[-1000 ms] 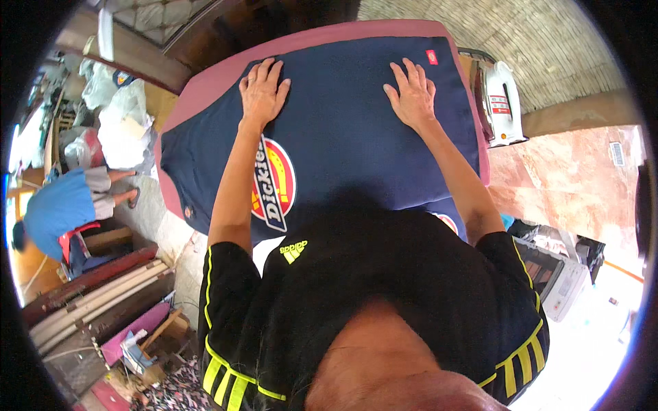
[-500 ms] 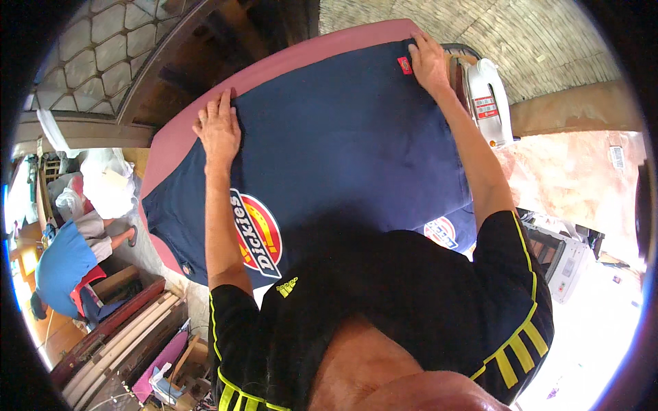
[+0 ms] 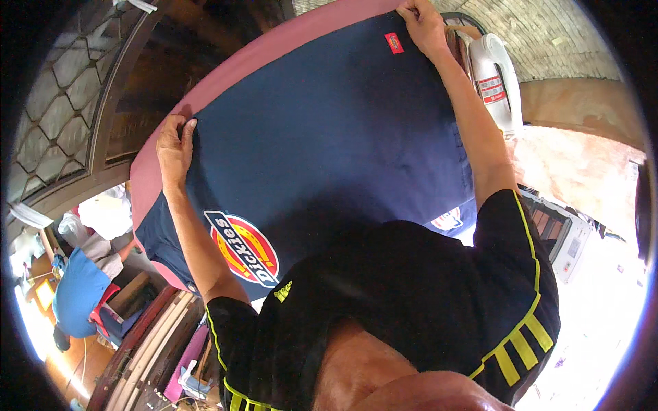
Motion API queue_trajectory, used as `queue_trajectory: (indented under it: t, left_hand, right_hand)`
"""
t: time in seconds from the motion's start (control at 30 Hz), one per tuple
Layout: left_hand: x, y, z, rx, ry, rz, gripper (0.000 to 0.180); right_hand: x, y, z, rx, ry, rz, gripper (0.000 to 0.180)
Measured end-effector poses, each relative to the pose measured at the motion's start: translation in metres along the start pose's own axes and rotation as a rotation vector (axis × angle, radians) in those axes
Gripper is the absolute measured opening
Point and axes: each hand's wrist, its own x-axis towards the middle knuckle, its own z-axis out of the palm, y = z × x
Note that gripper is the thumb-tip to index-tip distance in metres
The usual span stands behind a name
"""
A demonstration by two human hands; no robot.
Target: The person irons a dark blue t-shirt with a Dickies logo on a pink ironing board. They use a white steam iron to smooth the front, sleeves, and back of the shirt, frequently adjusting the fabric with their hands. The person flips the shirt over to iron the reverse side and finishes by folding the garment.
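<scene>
A large navy garment lies spread over a pink-covered ironing board. It bears a round red, yellow and white printed badge and a small red label near its far right corner. My left hand pinches the garment's far left edge between thumb and fingers. At the far right corner, beside the label, my right hand grips the cloth with its fingers curled. A second round badge shows on navy cloth at the near right, partly hidden by my body.
A white iron stands just right of the board, close to my right forearm. A metal-grille door is at the far left. A person in a blue top bends over at the left, near stacked wooden boards.
Both hands have gone from lying flat on the cloth to pinching its far edge. My left hand has moved left, my right hand up to the corner. The view has shifted a little.
</scene>
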Motion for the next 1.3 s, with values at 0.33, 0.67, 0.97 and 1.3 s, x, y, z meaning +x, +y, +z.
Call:
queue_trajectory:
  t: [0.33,0.67,0.97,1.3]
  left_hand:
    - [-0.019,0.183,0.107,0.276,-0.055,0.315,0.073]
    - [-0.026,0.191,0.082,0.289,-0.046,0.293,0.072]
    - [-0.053,0.156,0.101,-0.002,0.096,0.282,0.078]
    - [-0.113,0.066,0.034,0.243,0.261,-0.196,0.089]
  right_hand:
    - [-0.100,-0.119,-0.059,-0.246,-0.215,-0.395,0.045]
    - [-0.132,-0.131,-0.095,-0.560,-0.428,-0.053,0.075]
    - [-0.154,-0.109,-0.101,-0.701,-0.473,-0.046,0.077]
    - [-0.160,-0.088,-0.099,-0.687,-0.453,-0.077,0.076]
